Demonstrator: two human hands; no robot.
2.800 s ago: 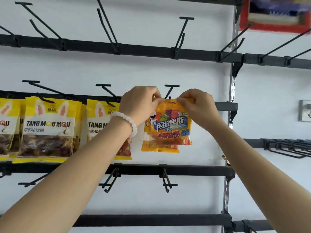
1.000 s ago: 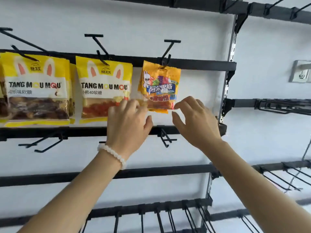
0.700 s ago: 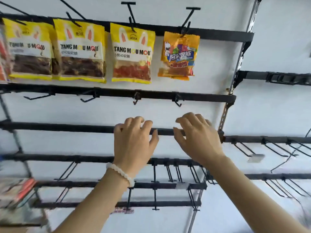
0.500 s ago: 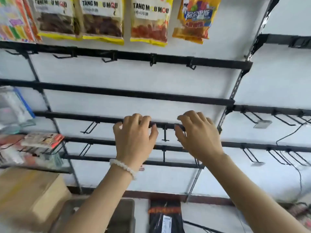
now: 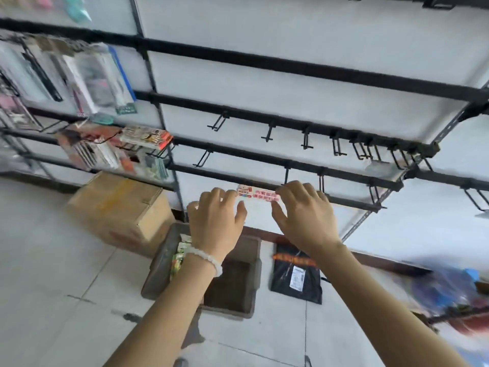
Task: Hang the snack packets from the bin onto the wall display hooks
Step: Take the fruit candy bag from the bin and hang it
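Grey plastic, the bin (image 5: pixel 246 247) sits on the floor tiles directly beneath my two hands, and I can make out a few snack packets (image 5: pixel 180 254) bunched against its left wall, partly hidden by my left wrist. My left hand (image 5: pixel 215 223) hangs over the bin with fingers loosely spread, holding nothing; a white bead bracelet (image 5: pixel 209 259) circles that wrist. My right hand (image 5: pixel 304 215) is beside it, fingers likewise relaxed and empty. Between the two sets of fingertips a small red-and-white label (image 5: pixel 258 194) shows on the wall behind. Above my hands run black rails with bare display hooks (image 5: pixel 307 140). Left of my left hand stands a cardboard box (image 5: pixel 119 205); below my right hand lies a black parcel bag (image 5: pixel 296 279).
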